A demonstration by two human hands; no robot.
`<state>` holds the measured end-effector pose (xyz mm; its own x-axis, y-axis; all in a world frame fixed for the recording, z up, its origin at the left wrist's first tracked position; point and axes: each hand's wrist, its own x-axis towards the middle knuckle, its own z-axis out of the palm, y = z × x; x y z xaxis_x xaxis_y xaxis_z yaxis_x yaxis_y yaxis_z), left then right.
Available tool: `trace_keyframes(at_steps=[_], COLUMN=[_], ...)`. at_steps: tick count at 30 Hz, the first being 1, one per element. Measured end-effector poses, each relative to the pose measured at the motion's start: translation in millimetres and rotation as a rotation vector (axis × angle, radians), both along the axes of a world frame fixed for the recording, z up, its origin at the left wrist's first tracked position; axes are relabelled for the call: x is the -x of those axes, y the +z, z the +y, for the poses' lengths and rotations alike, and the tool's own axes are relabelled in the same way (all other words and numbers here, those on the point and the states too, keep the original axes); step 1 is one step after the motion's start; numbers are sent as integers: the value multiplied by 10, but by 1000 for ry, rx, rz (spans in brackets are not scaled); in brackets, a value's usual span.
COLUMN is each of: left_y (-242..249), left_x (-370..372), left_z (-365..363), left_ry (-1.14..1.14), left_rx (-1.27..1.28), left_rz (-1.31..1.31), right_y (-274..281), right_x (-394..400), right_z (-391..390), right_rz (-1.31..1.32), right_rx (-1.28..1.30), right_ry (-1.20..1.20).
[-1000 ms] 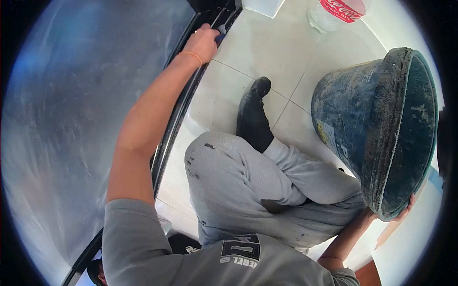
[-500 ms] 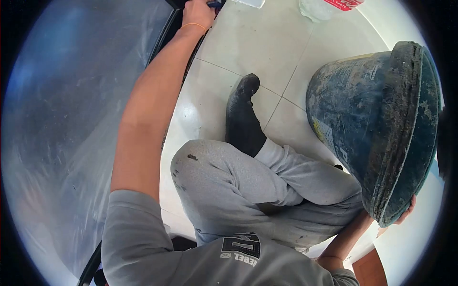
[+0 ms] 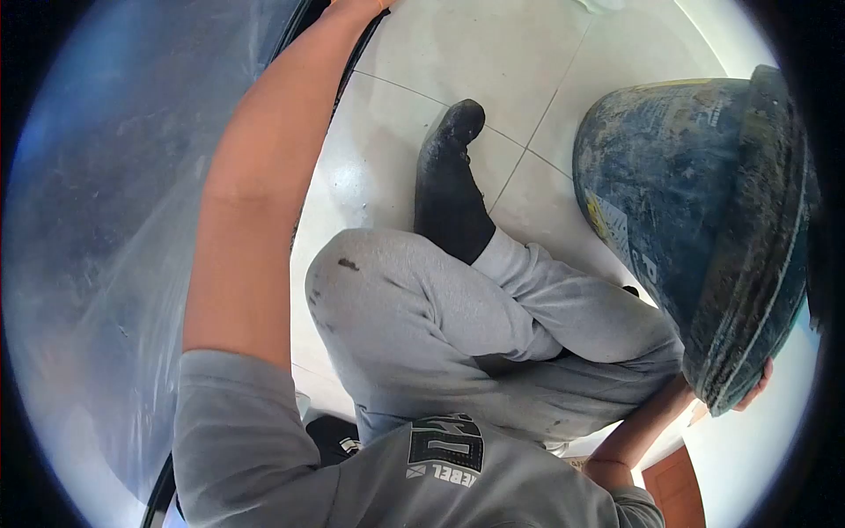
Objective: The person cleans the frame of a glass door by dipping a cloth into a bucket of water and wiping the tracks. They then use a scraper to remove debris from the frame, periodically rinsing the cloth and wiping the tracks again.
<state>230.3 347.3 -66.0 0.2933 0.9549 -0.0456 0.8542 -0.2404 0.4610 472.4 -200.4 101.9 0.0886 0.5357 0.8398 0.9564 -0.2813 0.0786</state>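
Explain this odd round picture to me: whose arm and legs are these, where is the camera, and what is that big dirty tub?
There is no machine here. The picture comes from a camera worn on a person's head, looking down at their own body through a very wide lens, which bends everything into a circle. The person sits on a pale tiled floor in grey trousers and a dark sock. Their left arm stretches up along a dark frame beside a plastic-covered panel; that hand is out of the picture at the top edge. Their right hand supports the rim of a dirty blue-green bucket, tipped on its side. Only the fingertips show, so I cannot tell how firm the grip is.
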Motion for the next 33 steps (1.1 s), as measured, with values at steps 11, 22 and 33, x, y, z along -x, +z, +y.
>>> trace_keyframes(at_steps=[11, 22, 33], left_y=[725, 93, 191], left_x=[121, 221, 134], left_z=[-415, 149, 1], left_ry=[-240, -140, -232], left_rx=[90, -44, -48], left_rz=[455, -87, -39], right_y=[-88, -67, -92], right_x=[-25, -25, -197], right_z=[-52, -68, -286], right_rz=[166, 132, 137], right_rx=[-145, -113, -87], right_ry=[71, 44, 12])
